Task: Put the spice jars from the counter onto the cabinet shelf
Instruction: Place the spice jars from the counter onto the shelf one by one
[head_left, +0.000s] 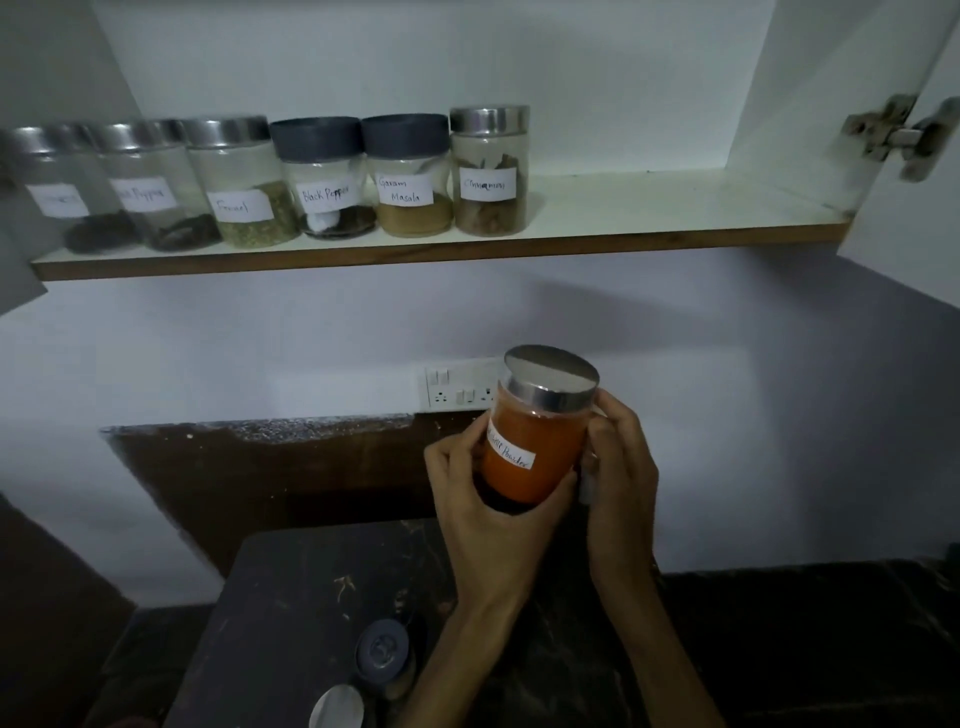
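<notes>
A glass jar of orange powder (535, 441) with a steel lid and a white label is held tilted in the air below the shelf. My left hand (483, 499) cups it from below and the left. My right hand (618, 457) grips its right side. Several labelled spice jars stand in a row on the white cabinet shelf (649, 218), the rightmost being the cinnamon jar (490, 171), with the garam masala jar (408, 176) to its left. Two more jars stay on the dark counter (270, 623): one with a grey lid (383, 649), one with a steel lid (337, 706).
The shelf has bare room to the right of the cinnamon jar. The open cabinet door with its hinge (904, 137) stands at the right. A wall socket plate (460, 387) sits behind the held jar.
</notes>
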